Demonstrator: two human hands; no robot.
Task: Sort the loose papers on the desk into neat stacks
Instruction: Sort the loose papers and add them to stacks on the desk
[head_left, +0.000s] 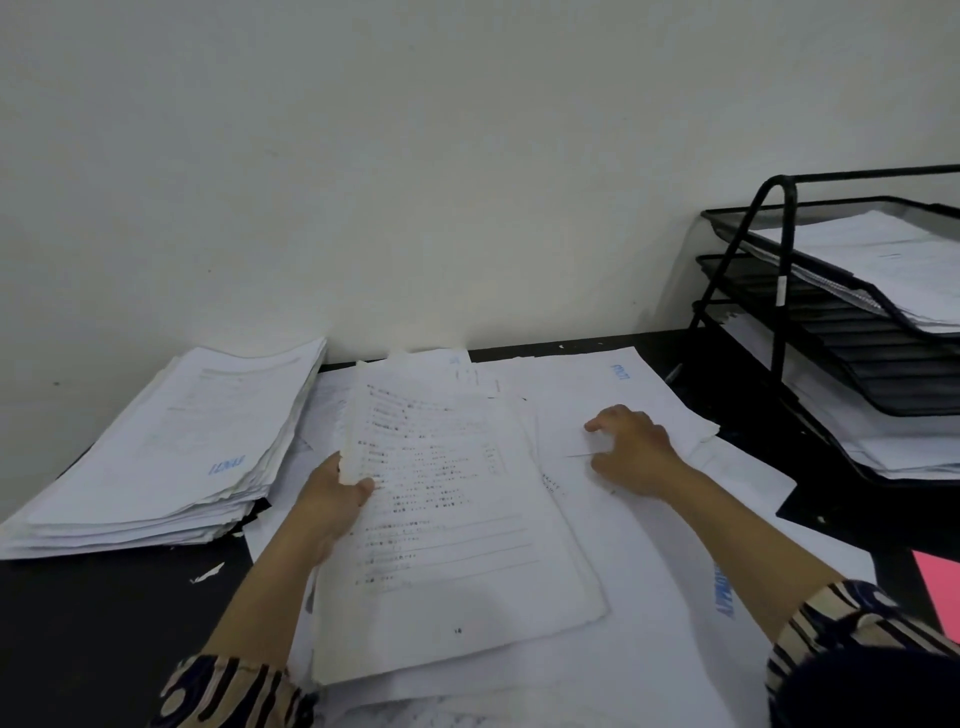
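A bundle of printed sheets (447, 514) lies in the middle of the black desk (104, 623), its left edge lifted. My left hand (332, 499) grips that left edge, thumb on top. To the right, my right hand (634, 449) rests with spread, bent fingers on loose white papers (623, 384) spread over the desk. A tall, fairly even stack of papers (171, 452) stands at the left against the wall. More loose sheets (675, 623) lie under the bundle toward the front.
A black wire letter tray rack (779, 291) with three tiers holding papers stands at the right. A pink sheet (940, 592) shows at the right edge. A white wall rises right behind the desk. Small paper scraps (208, 571) lie on the dark surface at front left.
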